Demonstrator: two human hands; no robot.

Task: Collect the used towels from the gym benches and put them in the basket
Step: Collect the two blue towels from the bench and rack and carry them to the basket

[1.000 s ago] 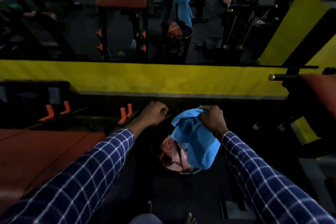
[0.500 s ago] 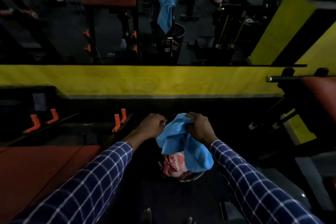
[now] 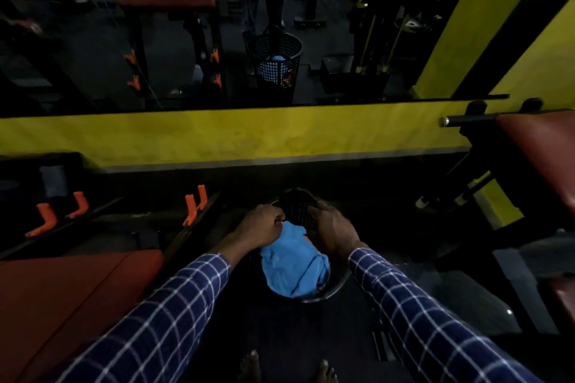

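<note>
A blue towel lies bunched inside a black mesh basket on the dark floor right in front of me. It covers most of the basket's opening; a scrap of pink-red cloth shows under its right edge. My left hand is closed at the basket's left rim, touching the towel's top edge. My right hand reaches down into the right side of the basket, with its fingers curled on the towel and partly hidden.
A red padded bench fills the lower left, with orange hooks on its frame. Another red bench and a steel bar stand at right. A yellow wall band runs under a mirror that shows the basket's reflection. My bare feet are below.
My right hand has carried the blue towel from above the basket down into it. The towel now covers the pink cloth. My left hand stays at the rim.
</note>
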